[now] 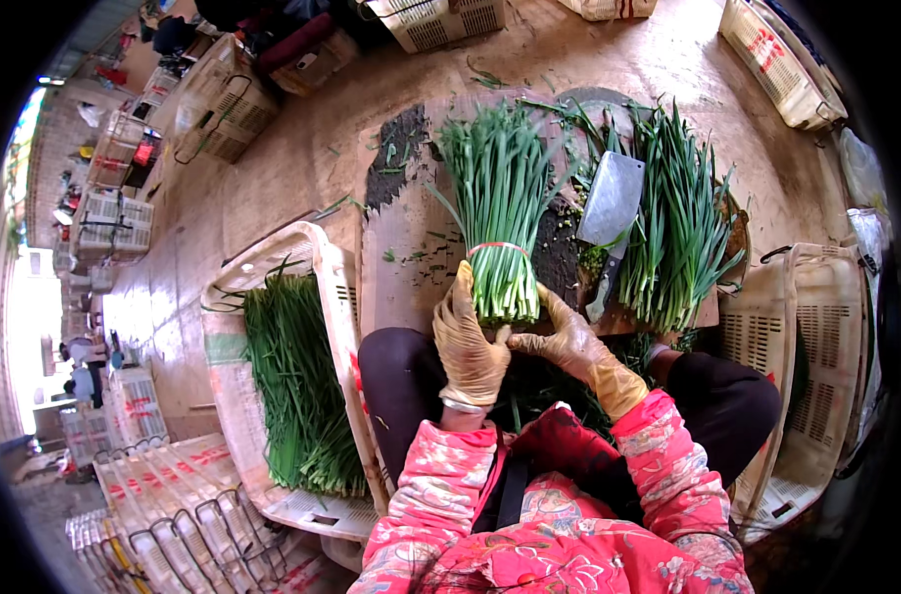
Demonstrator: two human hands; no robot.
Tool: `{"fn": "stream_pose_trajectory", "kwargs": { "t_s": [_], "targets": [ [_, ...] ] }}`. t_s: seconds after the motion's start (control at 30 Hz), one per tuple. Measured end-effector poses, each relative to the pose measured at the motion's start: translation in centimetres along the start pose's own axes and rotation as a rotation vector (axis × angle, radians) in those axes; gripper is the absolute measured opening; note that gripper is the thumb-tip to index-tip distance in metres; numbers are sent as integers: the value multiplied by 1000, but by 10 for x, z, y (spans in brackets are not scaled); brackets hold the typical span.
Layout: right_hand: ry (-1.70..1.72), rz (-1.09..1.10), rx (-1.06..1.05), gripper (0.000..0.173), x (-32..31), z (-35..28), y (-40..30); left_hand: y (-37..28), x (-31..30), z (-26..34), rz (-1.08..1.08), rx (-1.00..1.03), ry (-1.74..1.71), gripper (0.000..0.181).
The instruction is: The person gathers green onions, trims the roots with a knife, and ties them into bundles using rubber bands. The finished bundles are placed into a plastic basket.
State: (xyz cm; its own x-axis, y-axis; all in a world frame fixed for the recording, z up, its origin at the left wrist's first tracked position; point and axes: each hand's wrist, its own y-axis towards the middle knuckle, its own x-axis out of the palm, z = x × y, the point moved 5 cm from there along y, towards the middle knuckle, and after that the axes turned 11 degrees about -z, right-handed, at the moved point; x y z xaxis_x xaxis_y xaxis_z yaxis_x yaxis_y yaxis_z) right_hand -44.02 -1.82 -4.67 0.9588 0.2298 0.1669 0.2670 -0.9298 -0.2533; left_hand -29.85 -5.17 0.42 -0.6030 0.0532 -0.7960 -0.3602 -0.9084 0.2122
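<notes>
A bundle of green garlic chives (498, 185) lies on a worn wooden board (398, 260), leaf tips pointing away from me. A red band (498, 246) circles its pale stems. My left hand (469, 341), in a yellowish rubber glove, cups the left side of the stem end. At the lower right of the same end is my right hand (573, 349), gloved alike, thumb against the stems. The fingers of both hands meet just below the cut ends. To the right rests a cleaver (612, 197), its handle towards me, beside a loose pile of chives (669, 223).
A white plastic crate (331, 297) full of chives stands at my left, beside my knee. Another crate (754, 349) is at my right. Stacked crates (168, 482) fill the lower left. More crates (224, 104) line the far floor. Leaf scraps litter the board.
</notes>
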Motion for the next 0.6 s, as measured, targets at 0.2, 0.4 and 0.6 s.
{"fn": "stream_pose_trajectory", "kwargs": {
  "t_s": [0.2,0.4,0.6],
  "targets": [
    [-142,318,180,29,-26,29,-24,-14,20,-39,-33,-95,-45,96],
    [-539,329,-7,41,-11,-6,7,-12,17,-22,-142,-54,197,96],
    [-294,152,25,34,-32,8,19,-14,26,-40,-233,-6,-316,112]
  ]
}}
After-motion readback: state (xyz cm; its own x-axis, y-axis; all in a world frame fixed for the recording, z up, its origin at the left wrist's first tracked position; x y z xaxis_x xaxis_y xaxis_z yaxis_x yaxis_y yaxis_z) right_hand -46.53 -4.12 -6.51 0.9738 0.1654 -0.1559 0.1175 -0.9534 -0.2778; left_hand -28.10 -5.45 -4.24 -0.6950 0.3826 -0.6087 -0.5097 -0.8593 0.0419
